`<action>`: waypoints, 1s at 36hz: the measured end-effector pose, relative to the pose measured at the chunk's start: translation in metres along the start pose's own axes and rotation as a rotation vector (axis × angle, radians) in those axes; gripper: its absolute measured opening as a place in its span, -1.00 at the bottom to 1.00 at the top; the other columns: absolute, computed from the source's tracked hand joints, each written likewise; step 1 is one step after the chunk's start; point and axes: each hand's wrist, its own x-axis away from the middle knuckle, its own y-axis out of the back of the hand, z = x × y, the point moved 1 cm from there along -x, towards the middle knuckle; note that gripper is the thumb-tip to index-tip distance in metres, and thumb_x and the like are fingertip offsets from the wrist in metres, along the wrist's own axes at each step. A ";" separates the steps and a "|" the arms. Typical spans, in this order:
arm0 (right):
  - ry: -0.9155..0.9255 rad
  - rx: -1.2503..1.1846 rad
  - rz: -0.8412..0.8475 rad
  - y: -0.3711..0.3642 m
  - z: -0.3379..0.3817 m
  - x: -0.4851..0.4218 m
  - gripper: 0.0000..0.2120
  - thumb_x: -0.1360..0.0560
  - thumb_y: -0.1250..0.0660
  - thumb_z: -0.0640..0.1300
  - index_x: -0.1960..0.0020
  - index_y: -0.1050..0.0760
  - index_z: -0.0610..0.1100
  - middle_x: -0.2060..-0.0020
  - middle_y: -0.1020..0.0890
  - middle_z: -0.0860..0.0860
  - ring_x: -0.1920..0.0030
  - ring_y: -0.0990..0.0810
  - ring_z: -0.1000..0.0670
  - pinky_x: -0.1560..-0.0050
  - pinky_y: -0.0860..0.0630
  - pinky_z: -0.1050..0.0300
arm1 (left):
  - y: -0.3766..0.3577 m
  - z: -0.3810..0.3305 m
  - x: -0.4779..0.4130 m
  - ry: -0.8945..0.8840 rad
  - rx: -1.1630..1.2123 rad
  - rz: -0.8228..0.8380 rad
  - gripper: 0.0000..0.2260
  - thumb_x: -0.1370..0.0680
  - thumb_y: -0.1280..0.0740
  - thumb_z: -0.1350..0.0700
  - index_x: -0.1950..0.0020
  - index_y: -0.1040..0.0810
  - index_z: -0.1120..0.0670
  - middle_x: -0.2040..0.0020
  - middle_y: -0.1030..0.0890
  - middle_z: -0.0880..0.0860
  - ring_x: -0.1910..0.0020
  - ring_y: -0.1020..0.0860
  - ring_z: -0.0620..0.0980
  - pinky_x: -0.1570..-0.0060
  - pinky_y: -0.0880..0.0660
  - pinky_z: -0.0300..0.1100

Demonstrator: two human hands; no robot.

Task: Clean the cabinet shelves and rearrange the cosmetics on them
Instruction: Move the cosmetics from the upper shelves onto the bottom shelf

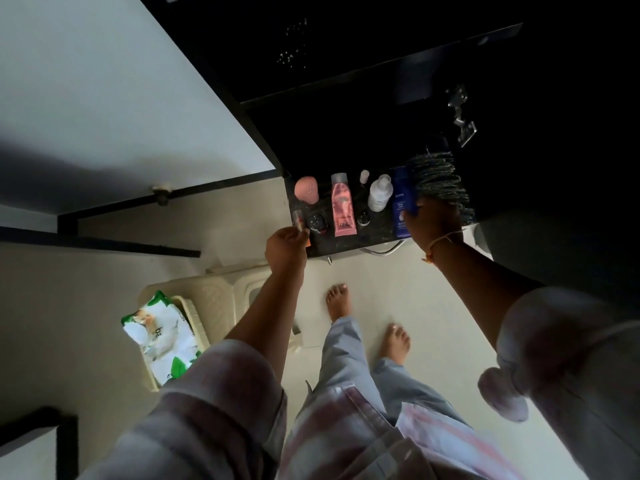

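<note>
A dark cabinet shelf [374, 233] carries a row of cosmetics. From left to right lie a pink sponge [306, 189], a small dark jar [318, 221], a pink tube [343, 207], a small dark bottle [363, 218], a white spray bottle [379, 192] and a blue lotion bottle [401, 195]. My left hand [285, 245] pinches a small clear lip product [299, 220] at the shelf's left front corner. My right hand [434, 220] grips the blue lotion bottle near the shelf's right side, beside a stack of dark bangles [438, 183].
A pack of wet wipes [161, 336] lies in a cream plastic basket [214, 299] on the pale floor at lower left. My bare feet [337, 301] stand just in front of the shelf. A metal hinge [460, 116] shows inside the dark cabinet.
</note>
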 end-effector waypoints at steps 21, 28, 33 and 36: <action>0.131 -0.012 0.061 -0.004 -0.013 -0.013 -0.77 -0.51 -0.34 -0.09 -0.06 -0.54 -0.23 0.06 -0.64 -0.23 0.03 -0.58 -0.24 0.07 -0.41 0.08 | -0.010 -0.007 -0.026 -0.043 -0.023 0.092 -0.92 -0.47 -0.44 0.09 0.22 -0.64 -0.03 0.30 -0.64 0.00 0.31 -0.59 -0.02 0.18 -0.53 -0.16; 0.132 -0.028 0.066 -0.006 -0.014 -0.012 -0.76 -0.51 -0.34 -0.06 -0.09 -0.53 -0.19 0.04 -0.65 -0.19 0.03 -0.59 -0.21 0.07 -0.42 0.11 | -0.011 -0.006 -0.026 -0.046 -0.019 0.084 -0.85 -0.51 -0.39 0.10 -0.04 -0.66 0.11 0.24 -0.62 -0.02 0.22 -0.61 -0.06 0.26 -0.45 -0.26; 0.132 -0.033 0.033 -0.005 -0.014 -0.009 -0.69 -0.52 -0.33 -0.07 -0.20 -0.51 -0.20 -0.05 -0.64 -0.20 -0.06 -0.58 -0.22 0.00 -0.43 0.10 | -0.011 -0.003 -0.028 -0.043 -0.054 0.093 -0.83 -0.55 -0.31 0.12 -0.07 -0.64 0.11 0.18 -0.67 0.02 0.16 -0.63 -0.02 0.37 -0.37 -0.34; 0.127 -0.040 0.003 -0.002 -0.011 -0.004 -0.62 -0.52 -0.34 -0.09 -0.29 -0.47 -0.22 -0.12 -0.61 -0.23 -0.14 -0.55 -0.24 -0.12 -0.46 0.02 | -0.011 0.001 -0.031 -0.053 -0.081 0.090 -0.81 -0.54 -0.30 0.11 -0.08 -0.63 0.10 0.10 -0.70 0.07 0.08 -0.63 0.04 0.29 -0.40 -0.29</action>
